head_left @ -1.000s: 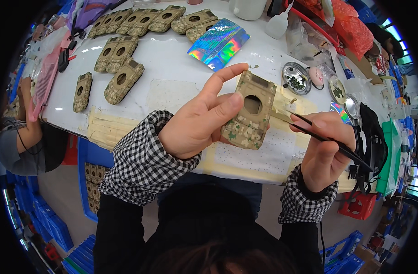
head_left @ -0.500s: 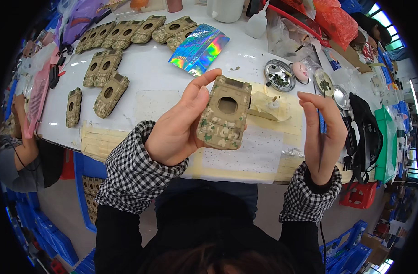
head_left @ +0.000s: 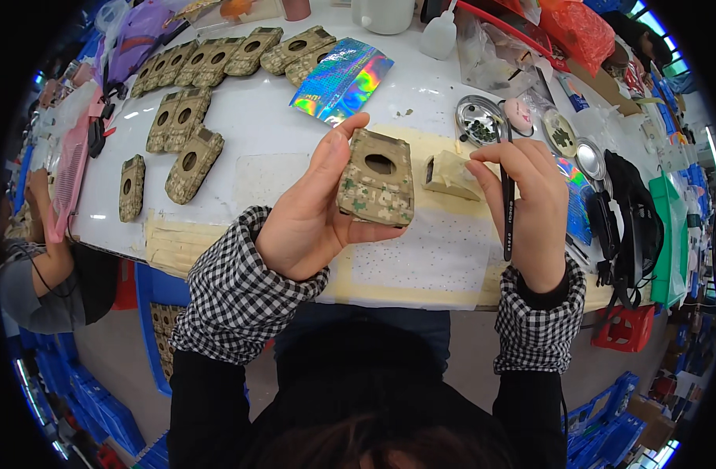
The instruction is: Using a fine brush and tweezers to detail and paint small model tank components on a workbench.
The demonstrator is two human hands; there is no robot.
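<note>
A camouflage toy tank hull, with a round hole in its top, is gripped in my left hand. It is tilted, with the end near the hole pointing away from me. My right hand holds black tweezers upright between its fingers, thumb and forefinger pinched near a small block wrapped in yellowish tape. Whether the pinch or the tweezer tips hold a tiny piece cannot be made out. Beyond that hand is a round metal dish with small dark green bits.
Several matching hulls stand at the left and along the back. A shiny holographic pouch lies beyond my left hand. A dotted white sheet covers the near table. At the right are a black bag and a green tray.
My right hand has moved left and turned inward, its fingers now pinched near the taped block and the tweezers swung upright. The hull has tipped and shifted slightly left and away from me.
</note>
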